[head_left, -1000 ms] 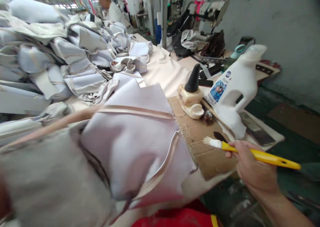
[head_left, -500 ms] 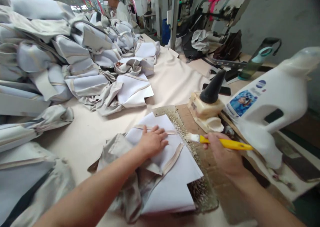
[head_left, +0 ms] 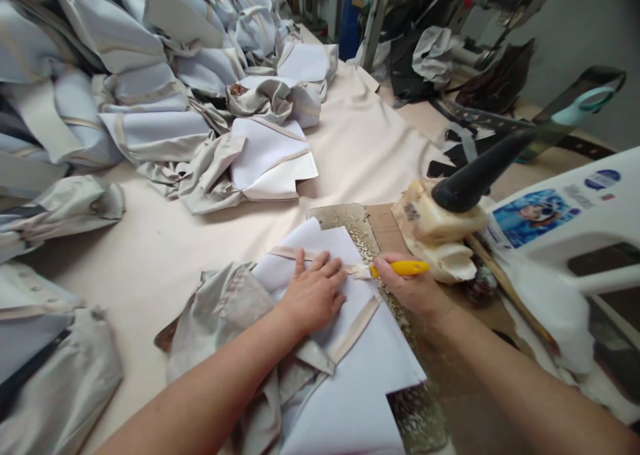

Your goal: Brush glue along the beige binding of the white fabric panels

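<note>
My left hand (head_left: pixel 315 293) lies flat with fingers spread on a white sewn panel (head_left: pixel 370 361) with beige seam strips and grey fabric (head_left: pixel 220 328) bunched at its left. In my right hand (head_left: pixel 413 288) is a brush with a yellow handle (head_left: pixel 405 268). Its pale bristles (head_left: pixel 359 271) touch the panel's right part, by the end of the upper seam strip and close to my left fingertips. Beneath the panel lies a glue-crusted board (head_left: pixel 425 415), showing along the right side.
A cream container with a black cone nozzle (head_left: pixel 460 181) stands right of the board. Beyond it is a large white jug (head_left: pixel 590 208). Similar sewn pieces (head_left: pixel 145 88) pile up at the left and back on the beige-covered table (head_left: pixel 360 135). A green bottle (head_left: pixel 555 131) lies at the back right.
The brush has moved left from the crusted board onto the panel. My left hand stays flat on the panel. The view has tilted downward.
</note>
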Tool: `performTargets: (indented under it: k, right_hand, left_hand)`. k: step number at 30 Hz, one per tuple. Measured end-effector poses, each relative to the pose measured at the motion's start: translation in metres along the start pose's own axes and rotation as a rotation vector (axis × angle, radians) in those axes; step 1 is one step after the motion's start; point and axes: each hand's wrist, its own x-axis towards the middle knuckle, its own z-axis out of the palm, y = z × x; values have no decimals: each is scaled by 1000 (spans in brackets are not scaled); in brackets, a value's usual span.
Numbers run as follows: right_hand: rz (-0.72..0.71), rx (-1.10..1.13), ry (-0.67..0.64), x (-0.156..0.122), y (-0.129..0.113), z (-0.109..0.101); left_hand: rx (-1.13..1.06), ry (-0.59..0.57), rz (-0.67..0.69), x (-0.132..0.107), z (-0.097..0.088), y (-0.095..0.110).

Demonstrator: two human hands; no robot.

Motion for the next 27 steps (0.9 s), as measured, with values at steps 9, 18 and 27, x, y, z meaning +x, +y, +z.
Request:
performTargets:
  k: [9, 18, 27]
  right_hand:
    - [22, -64, -23, -1, 0, -6]
    - [118, 14, 82, 40, 7, 19]
    - [182, 11, 203, 95, 8, 40]
  left_hand:
    - [32, 2, 2, 0, 0, 1]
    - [10, 16, 1, -1, 0, 2]
    - [-6, 15, -5, -1, 2, 0]
